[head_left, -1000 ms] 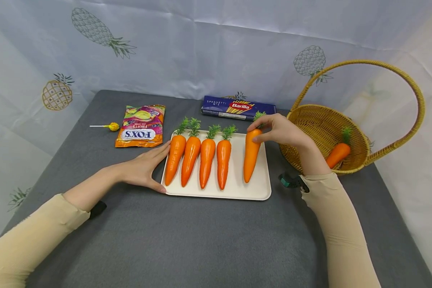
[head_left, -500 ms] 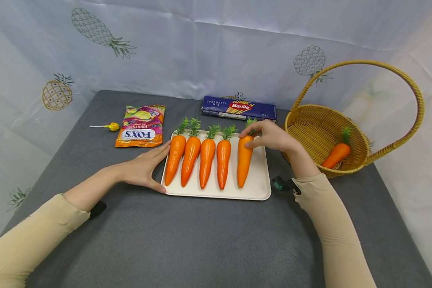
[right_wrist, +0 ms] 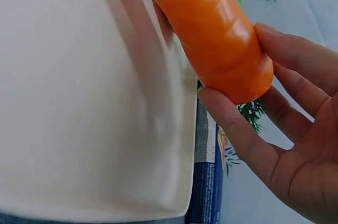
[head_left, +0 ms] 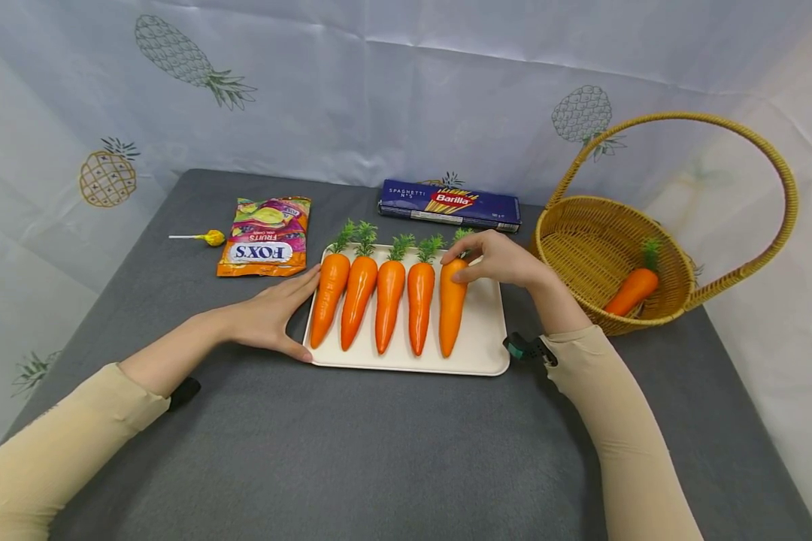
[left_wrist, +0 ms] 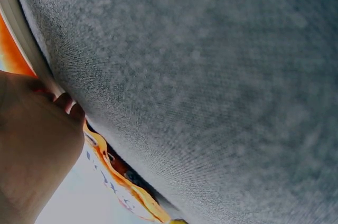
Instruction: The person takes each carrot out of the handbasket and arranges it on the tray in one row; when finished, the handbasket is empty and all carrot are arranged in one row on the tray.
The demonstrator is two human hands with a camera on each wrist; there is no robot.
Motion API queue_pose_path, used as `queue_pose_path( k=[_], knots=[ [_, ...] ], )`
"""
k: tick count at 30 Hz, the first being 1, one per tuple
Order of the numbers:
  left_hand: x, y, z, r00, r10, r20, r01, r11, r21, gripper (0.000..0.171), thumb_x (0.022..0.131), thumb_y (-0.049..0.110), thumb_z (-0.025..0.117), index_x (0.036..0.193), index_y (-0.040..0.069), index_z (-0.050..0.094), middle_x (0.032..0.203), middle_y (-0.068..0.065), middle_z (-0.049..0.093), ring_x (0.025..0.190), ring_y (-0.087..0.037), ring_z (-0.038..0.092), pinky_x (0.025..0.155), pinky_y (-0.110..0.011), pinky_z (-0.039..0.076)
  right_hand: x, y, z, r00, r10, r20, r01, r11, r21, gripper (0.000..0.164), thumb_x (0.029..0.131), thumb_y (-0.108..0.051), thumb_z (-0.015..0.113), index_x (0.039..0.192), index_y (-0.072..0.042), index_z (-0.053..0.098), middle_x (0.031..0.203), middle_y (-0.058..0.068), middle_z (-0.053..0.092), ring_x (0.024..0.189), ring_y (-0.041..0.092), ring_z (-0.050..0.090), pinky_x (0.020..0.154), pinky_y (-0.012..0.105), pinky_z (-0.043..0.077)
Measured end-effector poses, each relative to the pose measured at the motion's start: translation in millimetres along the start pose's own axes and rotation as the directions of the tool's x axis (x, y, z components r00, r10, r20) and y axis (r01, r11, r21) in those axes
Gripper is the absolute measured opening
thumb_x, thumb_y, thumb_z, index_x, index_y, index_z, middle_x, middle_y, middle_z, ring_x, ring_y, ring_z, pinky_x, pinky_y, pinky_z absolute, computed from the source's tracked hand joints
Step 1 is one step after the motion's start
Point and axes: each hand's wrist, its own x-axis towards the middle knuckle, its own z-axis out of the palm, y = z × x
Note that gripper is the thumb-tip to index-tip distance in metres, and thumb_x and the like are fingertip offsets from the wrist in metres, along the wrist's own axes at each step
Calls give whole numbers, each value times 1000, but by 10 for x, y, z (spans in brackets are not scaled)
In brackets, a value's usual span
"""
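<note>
Several carrots with green tops lie side by side on a cream rectangular tray (head_left: 480, 330). My right hand (head_left: 497, 259) pinches the rightmost carrot (head_left: 452, 312) near its leafy end, thumb on one side and fingers on the other. In the right wrist view that carrot (right_wrist: 216, 34) is between the thumb and fingertips, over the tray's edge. At the tray's left edge rests my left hand (head_left: 267, 315), fingers and thumb spread along the rim beside the leftmost carrot (head_left: 329, 300). The left wrist view shows this hand (left_wrist: 39, 134) against the rim.
A wicker basket (head_left: 575, 240) with a tall handle stands at the right, one carrot (head_left: 632, 291) inside. Behind the tray lies a blue spaghetti box (head_left: 449, 204). To the left are a Fox's candy bag (head_left: 264, 237) and a yellow lollipop (head_left: 213, 237).
My right hand has carried its carrot leftward, bringing it near the other carrots on the tray. The left hand has stayed at the tray's edge.
</note>
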Motion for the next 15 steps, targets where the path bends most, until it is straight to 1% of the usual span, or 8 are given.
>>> queue_pose_path(
  k=[7,15],
  knots=[
    [10,-3,4,1000,-6,3,6,1000,3,134,69,70,76,160,15,-6,169,-7,-9,155,-39,6,117,-70,17,50,60,39,999,4,32,-5,999,37,32,86,-19,76,118,-14,72,127,8,68,111,26,66,83,35,56],
    [4,9,4,1000,-9,4,9,1000,1,134,69,69,76,160,15,-6,169,-8,-9,155,-40,6,117,-71,16,97,121,89,997,39,72,-46,994,96,34,88,-18,75,121,-11,69,127,12,67,101,23,68,84,39,58]
  ],
)
